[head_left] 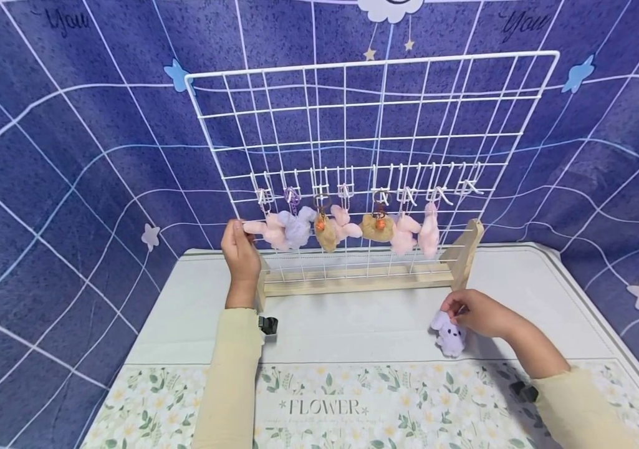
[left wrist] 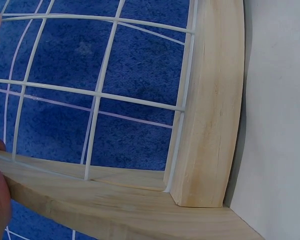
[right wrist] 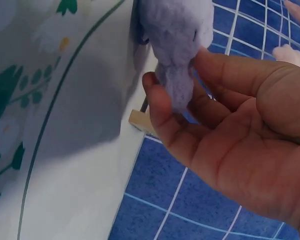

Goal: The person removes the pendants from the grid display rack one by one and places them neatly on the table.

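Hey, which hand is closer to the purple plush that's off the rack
Right. The right hand pinches the purple plush near its top, while the left hand is away across at the wire rack's left edge.

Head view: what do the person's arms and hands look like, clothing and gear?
Plain pale-yellow long sleeves, left sleeve and right sleeve. A small dark wrist unit sits at each cuff's inner side. Left hand and right hand are ungloved.
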{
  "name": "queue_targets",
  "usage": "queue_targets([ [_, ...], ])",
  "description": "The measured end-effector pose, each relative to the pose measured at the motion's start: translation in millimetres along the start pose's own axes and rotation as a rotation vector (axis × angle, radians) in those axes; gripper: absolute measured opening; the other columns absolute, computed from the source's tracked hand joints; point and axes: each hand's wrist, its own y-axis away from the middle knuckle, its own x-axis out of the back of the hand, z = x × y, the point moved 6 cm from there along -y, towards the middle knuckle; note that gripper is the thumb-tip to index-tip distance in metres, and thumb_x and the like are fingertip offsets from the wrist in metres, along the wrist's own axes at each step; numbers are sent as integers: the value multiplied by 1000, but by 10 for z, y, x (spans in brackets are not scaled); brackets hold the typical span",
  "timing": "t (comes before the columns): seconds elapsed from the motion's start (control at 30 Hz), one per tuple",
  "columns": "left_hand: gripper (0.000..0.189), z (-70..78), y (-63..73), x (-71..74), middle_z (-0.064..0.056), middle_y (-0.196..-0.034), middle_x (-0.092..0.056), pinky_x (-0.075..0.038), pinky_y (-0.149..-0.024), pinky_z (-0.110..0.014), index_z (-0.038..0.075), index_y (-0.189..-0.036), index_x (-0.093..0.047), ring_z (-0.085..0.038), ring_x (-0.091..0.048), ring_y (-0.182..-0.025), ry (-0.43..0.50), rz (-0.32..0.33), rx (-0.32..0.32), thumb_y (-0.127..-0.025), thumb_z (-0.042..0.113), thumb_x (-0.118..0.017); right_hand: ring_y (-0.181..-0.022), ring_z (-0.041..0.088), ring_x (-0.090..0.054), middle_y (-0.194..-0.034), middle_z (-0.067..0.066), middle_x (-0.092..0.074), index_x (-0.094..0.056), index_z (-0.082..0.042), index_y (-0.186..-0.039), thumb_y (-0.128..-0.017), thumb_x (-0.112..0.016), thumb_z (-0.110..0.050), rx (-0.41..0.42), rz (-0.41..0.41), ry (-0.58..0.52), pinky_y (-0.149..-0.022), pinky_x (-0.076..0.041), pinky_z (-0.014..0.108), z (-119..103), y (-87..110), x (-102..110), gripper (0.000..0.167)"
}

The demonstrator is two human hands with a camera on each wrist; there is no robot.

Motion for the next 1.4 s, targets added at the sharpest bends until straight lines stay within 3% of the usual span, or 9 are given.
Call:
queue_targets([
  [0.2,35,1,0,39,-6,-71,-49,-45,-57,-16,19,-82,-58,-13,-48,-61,-9,6,-4,-111,11,-39,-86,19,-63,-92,8,-70,-71,-1,-100,-86,-67,12,-8,44,94,-79,-55,36,-95,-57,-17,19],
  [0.37,34,17,9,27,-5,-72,-49,-45,-58,-17,9,-82,-57,-11,-49,-61,0,9,9,-110,7,-38,-98,39,-69,-110,22,-73,-71,2,-111,-90,-74,0,-3,283,174,-86,-56,56,-265,-72,85,21],
  [0.53,33,27,5,6,-18,-72,-47,-44,-59,-14,-3,-82,-54,-5,-49,-62,-14,17,2,-109,5,-38,-111,34,-66,-127,26,-67,-61,4,-131,-101,-69,-14,5,560,-4,-88,-56,32,-383,-90,242,35],
  [0.67,32,29,-6,21,-24,-73,-46,-44,-58,-15,-7,-83,-53,-7,-49,-61,-25,27,-9,-109,5,-38,-109,11,-62,-130,23,-63,-53,4,-140,-103,-68,-16,59,698,-176,-85,-48,11,-477,-154,323,44],
  [0.8,34,25,-11,15,-18,-70,-47,-44,-58,-14,3,-80,-54,-12,-49,-60,-19,19,-7,-110,7,-39,-103,-2,-57,-139,19,-58,-45,0,-150,-101,-71,-16,72,748,-265,-82,-46,11,-559,-246,353,58],
  [0.93,35,9,6,2,-2,-70,-48,-43,-57,-18,16,-80,-56,-12,-47,-60,-1,17,1,-110,8,-39,-101,4,-52,-145,17,-55,-38,-4,-158,-99,-74,-20,30,762,-311,-79,-43,15,-606,-344,362,71],
  [1.03,35,4,10,5,2,-70,-48,-43,-56,-23,16,-80,-56,-16,-47,-59,-1,17,-4,-110,8,-39,-96,9,-49,-139,16,-59,-39,-6,-159,-98,-76,-20,14,781,-337,-75,-42,16,-639,-404,369,73],
  [1.27,35,22,-3,3,-10,-69,-47,-44,-56,-21,2,-79,-54,-12,-48,-60,0,21,-26,-110,7,-39,-84,4,-53,-98,-11,-65,-51,-2,-149,-99,-71,-9,82,824,-436,-67,-44,18,-717,-427,399,55],
  [1.4,35,14,1,3,-22,-70,-46,-44,-58,-15,-1,-80,-53,-7,-49,-61,-1,14,-23,-110,7,-39,-81,1,-57,-94,-24,-65,-49,1,-149,-100,-64,-3,101,810,-536,-64,-46,15,-736,-382,407,51],
])
